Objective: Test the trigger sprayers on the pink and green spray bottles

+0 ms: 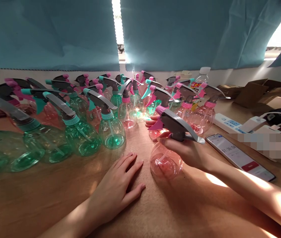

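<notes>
My right hand (180,147) is wrapped round the neck of a pink spray bottle (166,165) with a grey and pink trigger head. The bottle is upright, its base on or just above the table; I cannot tell which. My left hand (120,181) lies flat on the wooden table (152,208), fingers spread, holding nothing. Left of it stand several green spray bottles, the nearest a green spray bottle (112,134) beyond my fingertips. Just past my right hand stand more pink spray bottles, among them a pink spray bottle (203,115).
Many pink and green spray bottles fill the back of the table. At the right lie a phone (241,157) showing a timer, a white power strip (232,125) with plugs and cables, and an open cardboard box (259,92). A blue curtain (192,33) hangs behind.
</notes>
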Action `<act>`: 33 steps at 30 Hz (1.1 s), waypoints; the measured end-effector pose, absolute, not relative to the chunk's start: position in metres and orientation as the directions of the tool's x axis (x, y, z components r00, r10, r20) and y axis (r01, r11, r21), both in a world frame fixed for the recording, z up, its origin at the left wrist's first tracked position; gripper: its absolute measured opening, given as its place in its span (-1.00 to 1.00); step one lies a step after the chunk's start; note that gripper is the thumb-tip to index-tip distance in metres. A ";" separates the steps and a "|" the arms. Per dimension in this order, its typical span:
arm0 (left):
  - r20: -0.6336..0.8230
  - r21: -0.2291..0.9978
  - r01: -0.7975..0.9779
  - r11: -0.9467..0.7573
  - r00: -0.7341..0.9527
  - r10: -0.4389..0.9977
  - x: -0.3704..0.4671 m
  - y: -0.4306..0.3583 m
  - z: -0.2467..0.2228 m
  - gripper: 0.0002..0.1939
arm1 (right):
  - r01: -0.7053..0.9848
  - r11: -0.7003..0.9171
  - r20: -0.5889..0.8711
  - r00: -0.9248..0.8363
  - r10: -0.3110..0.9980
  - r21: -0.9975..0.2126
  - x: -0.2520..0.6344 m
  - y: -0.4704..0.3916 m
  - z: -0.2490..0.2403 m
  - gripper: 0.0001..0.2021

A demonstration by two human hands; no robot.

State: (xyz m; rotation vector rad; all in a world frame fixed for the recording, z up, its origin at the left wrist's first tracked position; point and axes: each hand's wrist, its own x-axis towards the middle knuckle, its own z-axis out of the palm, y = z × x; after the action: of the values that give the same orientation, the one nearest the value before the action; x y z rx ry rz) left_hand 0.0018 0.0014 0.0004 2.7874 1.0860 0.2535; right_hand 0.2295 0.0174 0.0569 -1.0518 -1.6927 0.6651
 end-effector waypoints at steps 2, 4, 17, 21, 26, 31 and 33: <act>0.106 0.193 0.655 -0.731 0.726 0.679 0.001 0.001 0.001 -0.46 | 0.328 0.463 0.450 -0.121 0.885 -0.823 0.229 0.017 0.057 -0.89; 0.106 0.196 0.654 -0.730 0.726 0.679 0.001 0.000 0.001 -0.46 | 0.322 0.461 0.444 -0.129 0.887 -0.827 0.229 0.017 0.058 -0.89; 0.096 0.199 0.659 -0.725 0.724 0.683 0.002 0.001 0.000 -0.47 | 0.331 0.444 0.421 -0.141 0.896 -0.832 0.230 0.017 0.059 -0.88; 0.105 0.207 0.657 -0.724 0.721 0.685 0.001 0.001 0.000 -0.47 | 0.322 0.425 0.403 -0.136 0.905 -0.846 0.230 0.017 0.058 -0.88; 0.111 0.210 0.658 -0.723 0.719 0.686 0.001 0.001 -0.001 -0.46 | 0.330 0.407 0.389 -0.125 0.913 -0.851 0.230 0.017 0.059 -0.88; 0.128 0.224 0.652 -0.724 0.717 0.685 0.001 0.001 -0.001 -0.47 | 0.315 0.380 0.356 -0.133 0.925 -0.870 0.229 0.017 0.059 -0.87; 0.131 0.225 0.648 -0.728 0.720 0.682 0.000 0.002 -0.002 -0.48 | 0.310 0.377 0.354 -0.131 0.926 -0.873 0.228 0.017 0.059 -0.85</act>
State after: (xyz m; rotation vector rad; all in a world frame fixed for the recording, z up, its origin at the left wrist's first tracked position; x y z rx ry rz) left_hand -0.0001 0.0016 -0.0017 2.7596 1.0750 0.3066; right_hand 0.2283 0.0166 0.0594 -1.1117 -1.6591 0.7887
